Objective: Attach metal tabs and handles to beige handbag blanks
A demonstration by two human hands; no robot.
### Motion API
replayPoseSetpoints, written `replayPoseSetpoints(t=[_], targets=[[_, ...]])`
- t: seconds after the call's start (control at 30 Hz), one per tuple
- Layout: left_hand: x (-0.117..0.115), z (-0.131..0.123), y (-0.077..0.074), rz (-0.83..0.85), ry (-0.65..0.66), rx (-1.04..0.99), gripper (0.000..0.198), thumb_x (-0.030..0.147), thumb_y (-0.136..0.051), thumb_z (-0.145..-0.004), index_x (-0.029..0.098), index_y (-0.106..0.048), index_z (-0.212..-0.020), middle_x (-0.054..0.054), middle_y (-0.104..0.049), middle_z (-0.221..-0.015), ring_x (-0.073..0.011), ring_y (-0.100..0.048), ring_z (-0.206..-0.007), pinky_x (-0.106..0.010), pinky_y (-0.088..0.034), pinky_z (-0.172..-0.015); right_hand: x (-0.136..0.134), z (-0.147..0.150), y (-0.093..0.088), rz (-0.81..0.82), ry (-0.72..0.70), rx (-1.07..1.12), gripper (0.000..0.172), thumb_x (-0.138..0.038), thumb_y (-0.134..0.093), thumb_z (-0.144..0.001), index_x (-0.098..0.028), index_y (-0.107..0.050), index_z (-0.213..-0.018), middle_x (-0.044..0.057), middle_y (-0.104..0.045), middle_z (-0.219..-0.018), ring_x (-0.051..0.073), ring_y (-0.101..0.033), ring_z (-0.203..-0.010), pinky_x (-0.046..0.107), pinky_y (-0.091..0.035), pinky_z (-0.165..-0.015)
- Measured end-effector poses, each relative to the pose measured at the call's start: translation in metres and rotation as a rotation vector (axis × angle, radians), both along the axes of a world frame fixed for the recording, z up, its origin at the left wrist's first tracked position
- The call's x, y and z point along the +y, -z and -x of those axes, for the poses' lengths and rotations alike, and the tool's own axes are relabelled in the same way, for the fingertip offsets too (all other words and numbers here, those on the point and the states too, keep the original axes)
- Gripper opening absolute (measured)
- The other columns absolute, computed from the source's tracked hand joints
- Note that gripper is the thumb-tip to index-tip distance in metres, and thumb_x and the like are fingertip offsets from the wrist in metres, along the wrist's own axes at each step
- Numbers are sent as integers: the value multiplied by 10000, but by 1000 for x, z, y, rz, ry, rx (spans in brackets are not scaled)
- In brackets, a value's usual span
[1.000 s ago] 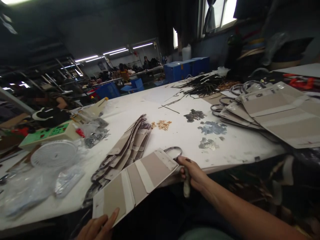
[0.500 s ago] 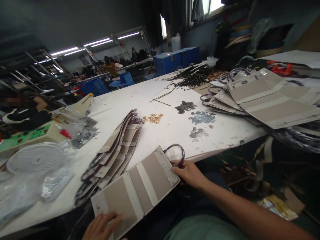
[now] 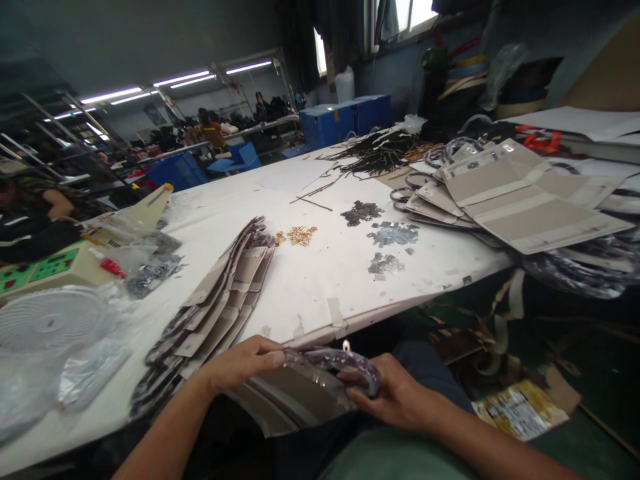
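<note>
Over my lap, at the table's front edge, I hold a beige bag panel (image 3: 300, 400) with pale strips across it and a looped handle (image 3: 357, 365) in clear wrap along its top. My left hand (image 3: 250, 363) is closed on the panel's upper left edge, thumb on top. Around the handle's right end and the panel's corner, my right hand (image 3: 395, 393) is closed; some of its fingers are hidden. A small gold piece (image 3: 347, 346) stands up by the handle. Just beyond my left hand lies a row of overlapping similar panels (image 3: 220, 293).
Gold fittings (image 3: 303, 235), dark metal plates (image 3: 361, 213) and silver plates (image 3: 393, 233) lie in small heaps on the white table (image 3: 300, 287). More panels (image 3: 515, 200) are stacked at right. A white fan (image 3: 53, 323) and green-faced machine (image 3: 50, 263) stand left. A co-worker (image 3: 35, 207) sits beyond.
The panel has tipped from facing up to nearly on edge, handle side uppermost. My left hand has moved from its lower left end up to the handle edge. The view has shifted slightly.
</note>
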State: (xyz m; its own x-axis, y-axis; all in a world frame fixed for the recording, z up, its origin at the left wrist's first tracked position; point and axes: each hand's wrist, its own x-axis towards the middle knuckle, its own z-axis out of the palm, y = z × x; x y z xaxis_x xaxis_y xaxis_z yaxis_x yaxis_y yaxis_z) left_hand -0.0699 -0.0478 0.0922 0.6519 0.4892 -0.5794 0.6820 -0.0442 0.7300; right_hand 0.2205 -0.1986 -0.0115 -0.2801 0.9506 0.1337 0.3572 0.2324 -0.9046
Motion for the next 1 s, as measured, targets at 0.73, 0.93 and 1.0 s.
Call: replayPoseSetpoints(t=[0.73,0.93,1.0], targets=[[61,-64,93,-117,-600,-169,486,381,-862,-538,147,-806,-961,-55,-805,-892,-239,-722,-836,-324,-534,-785,43,20,59,765,335,446,501,-669,-638,-819,-169,-632,-790,-32,-550,-497,102,-462,-372,209,-337,-372],[68,-64,106,-221,-565,-124,386,384,-805,-566,174,-828,-890,-24,-787,-832,-226,-696,-811,-298,-503,-728,33,-10,31,485,254,-63,458,-593,-578,-923,-173,-726,-816,35,-684,-635,186,-631,-564,272,-442,-539],[68,-63,107,-236,-555,-114,383,390,-788,-589,174,-832,-903,-25,-788,-845,-224,-691,-810,-295,-497,-721,35,-22,14,297,226,-291,409,-536,-591,-948,-203,-762,-783,59,-755,-749,229,-692,-709,306,-483,-664]])
